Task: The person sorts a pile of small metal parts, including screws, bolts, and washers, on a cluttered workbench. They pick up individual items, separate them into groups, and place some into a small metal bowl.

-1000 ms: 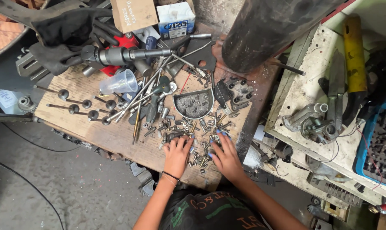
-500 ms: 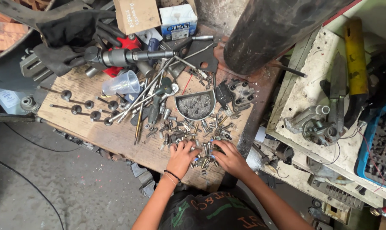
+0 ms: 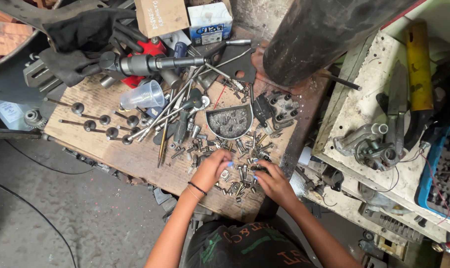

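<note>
Sorting through the scatter of small grey metal bolts and nuts, that was the step in hand, as I judged it. The left hand lay with fingers curled down onto the pile, and the right hand sat just beside it, fingertips pressed into the same heap; whether either had actually closed on a piece, I could not tell. The hardware lay spread on the worn wooden board table, directly under and just ahead of both hands. The next move, by my reading, called for a fine pinch to lift one small piece clear without dragging its neighbours along.

Just beyond the hands stood the half-round grey metal tray, holding a bed of small grey fasteners and grit. Further off to the left of the left hand lay the clear plastic cup on its side, apparently with nothing in it. Past that sat a white and blue cardboard box, contents hidden.
</note>
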